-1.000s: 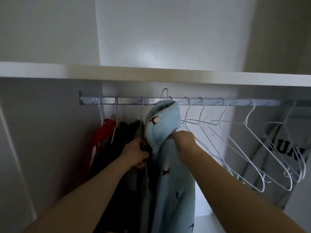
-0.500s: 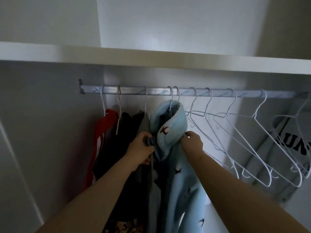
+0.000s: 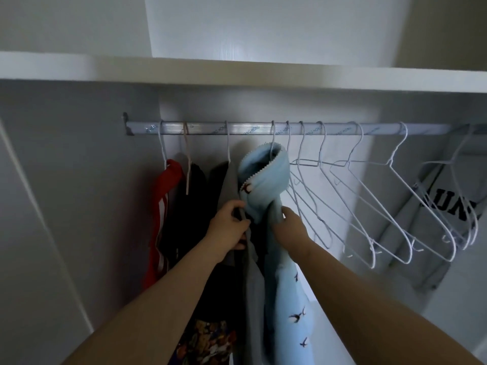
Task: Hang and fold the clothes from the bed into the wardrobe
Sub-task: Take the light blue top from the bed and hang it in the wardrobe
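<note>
A blue garment (image 3: 266, 177) hangs on the wardrobe rail (image 3: 369, 129).
The left hand (image 3: 228, 227) pinches a grey garment (image 3: 228, 180), the right hand (image 3: 290, 227) grips the blue; a tug could pull it off its hanger (image 3: 272, 135).

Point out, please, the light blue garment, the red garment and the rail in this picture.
light blue garment (image 3: 274, 177): head view, on the rolled top part under its hanger hook.
red garment (image 3: 170, 177): head view, on its upper part by the hanger.
rail (image 3: 205, 127): head view, on a bare stretch between hanger hooks.
</note>
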Demonstrator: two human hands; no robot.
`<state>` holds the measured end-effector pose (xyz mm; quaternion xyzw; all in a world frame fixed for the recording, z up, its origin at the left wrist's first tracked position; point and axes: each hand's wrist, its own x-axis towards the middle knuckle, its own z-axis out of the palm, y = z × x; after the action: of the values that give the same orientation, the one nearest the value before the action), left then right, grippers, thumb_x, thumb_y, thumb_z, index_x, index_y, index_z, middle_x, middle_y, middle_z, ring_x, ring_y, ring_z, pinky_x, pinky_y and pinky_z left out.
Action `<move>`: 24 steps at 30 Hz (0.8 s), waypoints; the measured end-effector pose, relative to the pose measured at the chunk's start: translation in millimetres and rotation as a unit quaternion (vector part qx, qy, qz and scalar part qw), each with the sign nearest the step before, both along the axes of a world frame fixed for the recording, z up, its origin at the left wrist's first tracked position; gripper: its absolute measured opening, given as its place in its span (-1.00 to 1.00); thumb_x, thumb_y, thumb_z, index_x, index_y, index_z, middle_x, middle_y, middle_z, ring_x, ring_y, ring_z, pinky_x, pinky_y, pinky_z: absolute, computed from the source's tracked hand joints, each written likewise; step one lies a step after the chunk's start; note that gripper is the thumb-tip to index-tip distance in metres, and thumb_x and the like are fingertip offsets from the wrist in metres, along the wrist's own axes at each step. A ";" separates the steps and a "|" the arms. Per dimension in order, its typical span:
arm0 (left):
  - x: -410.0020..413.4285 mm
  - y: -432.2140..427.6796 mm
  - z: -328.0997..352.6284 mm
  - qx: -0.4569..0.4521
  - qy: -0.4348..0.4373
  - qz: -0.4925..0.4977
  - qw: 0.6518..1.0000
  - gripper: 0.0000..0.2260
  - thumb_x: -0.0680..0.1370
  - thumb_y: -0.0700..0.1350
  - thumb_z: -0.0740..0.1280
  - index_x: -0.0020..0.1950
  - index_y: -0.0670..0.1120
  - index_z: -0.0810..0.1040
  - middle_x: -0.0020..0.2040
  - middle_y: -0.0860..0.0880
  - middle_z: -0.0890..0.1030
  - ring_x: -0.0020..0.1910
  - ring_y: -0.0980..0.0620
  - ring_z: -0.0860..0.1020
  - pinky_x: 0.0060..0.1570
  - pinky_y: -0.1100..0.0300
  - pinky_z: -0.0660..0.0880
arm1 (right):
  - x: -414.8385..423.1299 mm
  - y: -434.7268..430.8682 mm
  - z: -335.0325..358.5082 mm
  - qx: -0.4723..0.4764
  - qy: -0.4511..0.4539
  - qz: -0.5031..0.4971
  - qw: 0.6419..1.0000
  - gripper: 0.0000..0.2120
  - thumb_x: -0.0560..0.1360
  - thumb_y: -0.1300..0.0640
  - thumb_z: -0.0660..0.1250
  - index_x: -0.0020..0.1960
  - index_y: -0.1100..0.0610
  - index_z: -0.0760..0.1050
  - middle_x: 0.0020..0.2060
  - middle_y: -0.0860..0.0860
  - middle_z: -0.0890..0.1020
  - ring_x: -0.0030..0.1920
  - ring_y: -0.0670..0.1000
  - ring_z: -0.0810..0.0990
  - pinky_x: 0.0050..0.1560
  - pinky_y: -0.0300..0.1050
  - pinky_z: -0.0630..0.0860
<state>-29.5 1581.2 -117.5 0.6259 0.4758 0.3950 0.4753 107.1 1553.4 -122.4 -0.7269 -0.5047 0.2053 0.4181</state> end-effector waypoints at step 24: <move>43.2 -249.9 -88.5 -0.164 -0.023 0.065 0.984 -0.93 0.56 -0.17 0.27 -0.08 0.00 0.44 -0.20 -0.01 0.52 -0.33 0.08 0.50 -0.37 0.25 0.43 | 21.3 -264.8 -71.6 -0.091 0.260 -0.008 0.961 -0.96 0.53 0.15 0.24 -0.05 0.10 0.46 -0.28 -0.01 0.50 -0.28 -0.04 0.47 -0.29 -0.20 0.42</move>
<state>13.7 1331.4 -205.9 0.4975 0.5629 0.3560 0.5557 128.4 1288.6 -194.0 -0.6874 -0.3523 0.4291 0.4683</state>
